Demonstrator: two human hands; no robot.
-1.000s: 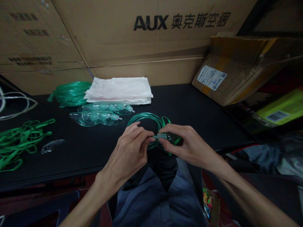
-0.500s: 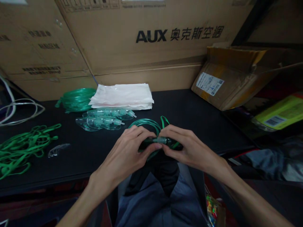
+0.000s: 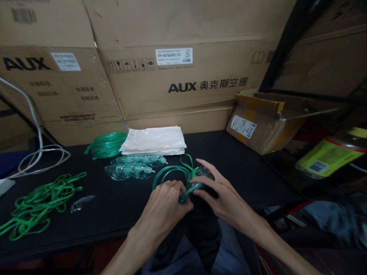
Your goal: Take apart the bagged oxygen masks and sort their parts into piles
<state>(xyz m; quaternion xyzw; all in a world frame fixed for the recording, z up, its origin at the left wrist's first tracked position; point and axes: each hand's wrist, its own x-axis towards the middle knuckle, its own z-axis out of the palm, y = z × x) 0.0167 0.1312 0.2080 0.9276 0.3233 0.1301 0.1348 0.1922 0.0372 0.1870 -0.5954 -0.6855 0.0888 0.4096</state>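
Near the table's front edge, my right hand (image 3: 222, 191) grips a clear green oxygen mask (image 3: 207, 172), its fingers closed around the connector end. My left hand (image 3: 169, 200) is closed on the green oxygen tubing (image 3: 185, 195) just below that connector. Whether the tube is seated on the mask cannot be made out between the fingers. More of the tubing lies in loops (image 3: 163, 173) behind my left hand. A thin green elastic strap (image 3: 187, 160) sticks up from the mask.
Several clear green masks (image 3: 129, 171) lie left of the loops, before a stack of white packets (image 3: 155, 140). A coil of green tubing (image 3: 107, 146), tangled green straps (image 3: 43, 202) and a small clear piece (image 3: 82, 203) sit further left. An open carton (image 3: 258, 126) stands back right.
The view has tilted up. My hands have turned the mask and tubing from level to slanted, the mask end now higher on the right. My left hand has shifted its grip onto the tube.
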